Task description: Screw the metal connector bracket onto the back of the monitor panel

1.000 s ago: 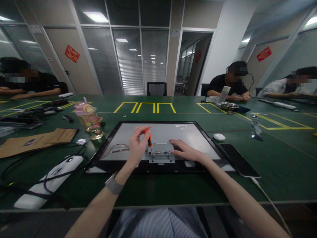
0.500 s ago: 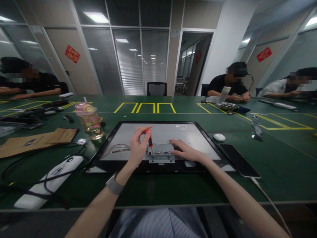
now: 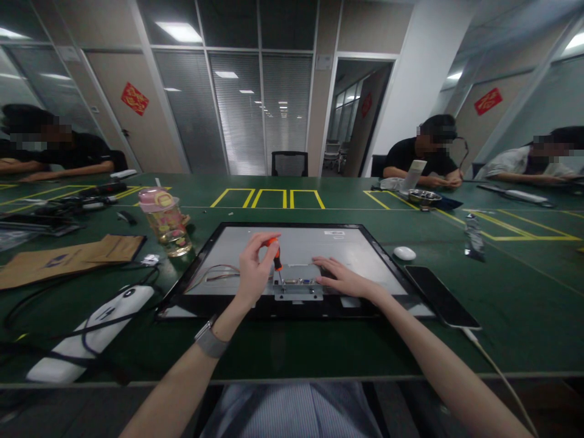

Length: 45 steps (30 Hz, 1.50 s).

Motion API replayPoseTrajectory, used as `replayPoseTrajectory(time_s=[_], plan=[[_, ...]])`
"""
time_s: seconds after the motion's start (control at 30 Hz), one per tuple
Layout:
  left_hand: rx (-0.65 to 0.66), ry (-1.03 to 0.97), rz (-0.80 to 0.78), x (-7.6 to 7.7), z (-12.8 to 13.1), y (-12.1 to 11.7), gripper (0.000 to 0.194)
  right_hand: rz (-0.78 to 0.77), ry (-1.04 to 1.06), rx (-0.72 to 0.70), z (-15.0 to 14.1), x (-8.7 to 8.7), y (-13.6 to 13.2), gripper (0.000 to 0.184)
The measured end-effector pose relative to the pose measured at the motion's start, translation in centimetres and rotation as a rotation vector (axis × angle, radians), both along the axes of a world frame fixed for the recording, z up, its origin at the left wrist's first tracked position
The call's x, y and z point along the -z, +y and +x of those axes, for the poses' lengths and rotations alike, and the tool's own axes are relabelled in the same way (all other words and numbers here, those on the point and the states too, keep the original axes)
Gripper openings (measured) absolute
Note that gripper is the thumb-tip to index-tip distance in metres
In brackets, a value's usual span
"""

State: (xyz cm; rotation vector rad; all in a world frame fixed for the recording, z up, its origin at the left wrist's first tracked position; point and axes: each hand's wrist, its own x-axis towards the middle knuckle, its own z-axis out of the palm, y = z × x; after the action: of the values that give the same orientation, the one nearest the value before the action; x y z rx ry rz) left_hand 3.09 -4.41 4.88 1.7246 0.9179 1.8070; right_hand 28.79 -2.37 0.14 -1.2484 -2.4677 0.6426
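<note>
My left hand (image 3: 256, 263) grips an orange and black screwdriver (image 3: 277, 258) by its handle, fingers closed around the top. The shaft points down, its tip at the left end of a metal bracket (image 3: 298, 293) with a row of video ports. This bracket sits near the front edge of a flat display panel (image 3: 269, 243), which lies with its grey metal back up and a black frame around it. Spread flat, my right hand (image 3: 343, 277) rests at the bracket's right end, fingers stretched and holding nothing. Thin cables (image 3: 214, 271) run across the panel, left of my left hand.
Left of the panel stand a pink-lidded bottle (image 3: 165, 222), a brown paper bag (image 3: 68, 261) and a white power strip (image 3: 98, 331) with black cables. A phone (image 3: 442, 296) on a white cable and a white case (image 3: 404, 253) lie right. Several people sit across the green table (image 3: 283, 353).
Both hands hold nearly the same place. The screwdriver's handle has turned very slightly in my left hand, and the camera view has shifted a little.
</note>
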Motion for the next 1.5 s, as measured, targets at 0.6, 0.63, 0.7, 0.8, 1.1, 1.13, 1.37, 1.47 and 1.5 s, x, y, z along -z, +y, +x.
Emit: replayPoseTrajectory(time_s=[0.6, 0.63, 0.7, 0.8, 1.1, 1.13, 1.37, 1.47, 1.5], plan=[[0.037, -0.017, -0.024, -0.21, -0.15, -0.13, 0.026, -0.018, -0.004, 0.009, -0.22, -0.7, -0.47, 0.064], [0.023, -0.01, -0.003, -0.15, -0.15, -0.04, 0.023, -0.018, 0.0, 0.008, -0.2, -0.64, -0.43, 0.064], [-0.026, -0.002, 0.038, -0.05, -0.13, 0.14, 0.016, -0.017, 0.0, 0.004, -0.16, -0.49, -0.32, 0.063], [-0.074, -0.002, 0.062, -0.03, -0.09, 0.24, 0.012, -0.009, -0.017, -0.001, -0.14, -0.34, -0.18, 0.065], [0.046, -0.026, -0.039, -0.18, -0.08, -0.16, 0.024, -0.011, -0.006, -0.003, -0.12, -0.44, -0.28, 0.064], [0.04, -0.024, -0.024, -0.16, -0.08, -0.11, 0.024, -0.012, 0.0, -0.002, -0.1, -0.4, -0.26, 0.063], [-0.034, -0.008, 0.05, -0.08, -0.22, 0.28, 0.015, -0.011, 0.01, 0.001, -0.12, -0.32, -0.22, 0.064], [0.002, 0.0, 0.011, -0.14, -0.23, 0.13, 0.019, -0.016, 0.004, 0.009, -0.16, -0.46, -0.33, 0.064], [0.011, 0.003, 0.006, -0.15, -0.23, 0.08, 0.02, -0.017, 0.002, 0.013, -0.18, -0.5, -0.37, 0.064]])
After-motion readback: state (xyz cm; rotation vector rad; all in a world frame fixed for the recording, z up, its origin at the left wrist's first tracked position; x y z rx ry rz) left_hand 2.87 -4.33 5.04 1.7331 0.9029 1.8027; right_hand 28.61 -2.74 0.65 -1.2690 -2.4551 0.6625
